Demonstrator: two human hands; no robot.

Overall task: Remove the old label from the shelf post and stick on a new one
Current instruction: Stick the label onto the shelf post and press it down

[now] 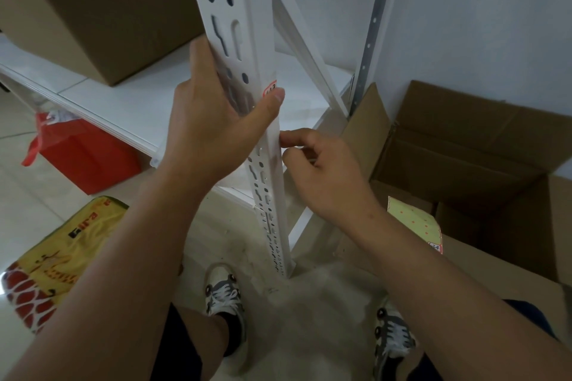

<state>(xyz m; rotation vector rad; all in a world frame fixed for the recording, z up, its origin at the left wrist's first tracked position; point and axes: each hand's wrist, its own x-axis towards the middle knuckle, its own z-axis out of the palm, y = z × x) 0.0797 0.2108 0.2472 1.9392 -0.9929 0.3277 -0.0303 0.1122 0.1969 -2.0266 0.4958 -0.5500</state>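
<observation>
Left hand (213, 120): grips the white shelf post (244, 49) from its left side, fingers wrapped behind it, thumb (272, 102) laid across the front with its tip pressing the lower edge of the label (270, 89).
Right hand (322, 170): just below the left, fingers curled, thumb and forefinger tips pinched together at the post's right edge; whether anything is held between them cannot be told.
Label: small, white with a red border and handwritten digits, stuck on the post's front right corner, partly hidden under the thumb.
Shelf post: white metal, punched with rows of keyhole slots, running from the top of the view down to the floor (309, 303) between the person's shoes (224, 291).
Shelf (130, 93): white board left of the post, carrying a closed cardboard box (93, 9).
Floor: pale tile, dusty around the post's foot; a red bag (89, 158) under the shelf, a yellow and red bag (58, 257) at lower left.
Right side: open cardboard box (479, 148) against a white wall (479, 25), a green dotted sheet (414, 223) lying on cardboard beside it.
</observation>
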